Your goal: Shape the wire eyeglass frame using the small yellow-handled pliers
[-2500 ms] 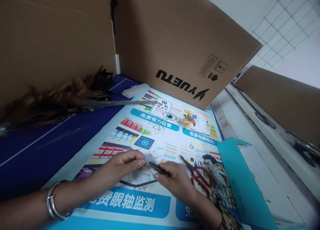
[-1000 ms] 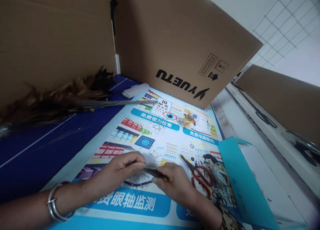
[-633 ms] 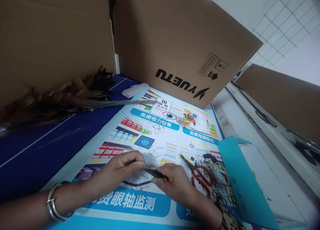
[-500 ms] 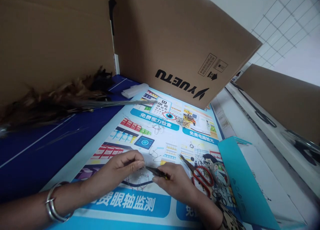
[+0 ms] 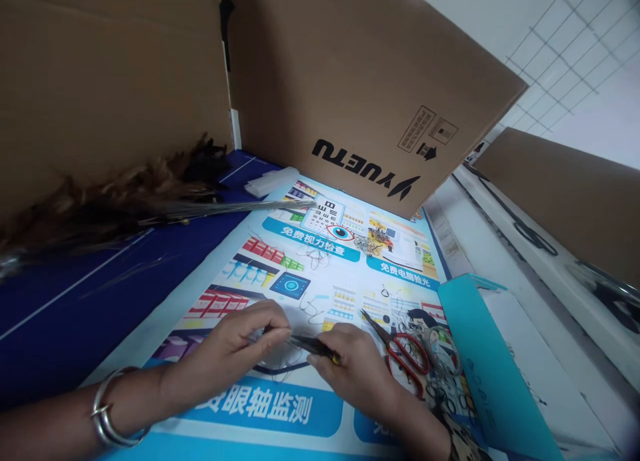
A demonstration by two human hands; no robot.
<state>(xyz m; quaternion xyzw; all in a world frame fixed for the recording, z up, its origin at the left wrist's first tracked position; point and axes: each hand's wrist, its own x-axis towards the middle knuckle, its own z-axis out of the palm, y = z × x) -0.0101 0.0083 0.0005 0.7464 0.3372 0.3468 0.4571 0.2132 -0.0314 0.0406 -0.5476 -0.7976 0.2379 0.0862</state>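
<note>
Working at a blue desk (image 5: 100,294) overlaid with a printed poster (image 5: 280,407), and backed by tall cardboard boxes (image 5: 350,81). Pinching a fine wire piece (image 5: 289,337) low over the poster's near middle with the left hand (image 5: 235,344), thumb and fingers (image 5: 277,333) closed tight upon it. Gripping a slim dark tool (image 5: 313,344) in the right hand (image 5: 355,367), fingers curled shut round its handle, and setting its tip against the wire right at the left fingertips. Lying alongside: feather duster (image 5: 125,201) at the left rear, red scissors (image 5: 405,354) just right of the right hand, teal folder (image 5: 480,367) beyond them, loose wire bits (image 5: 313,254) further up the poster. Judged as delicate tip work, so probably best done by resting both wrists on the poster, holding the wire close to the tool tip, squeezing gently to avoid kinking, and lifting clear of stray wire underneath.
</note>
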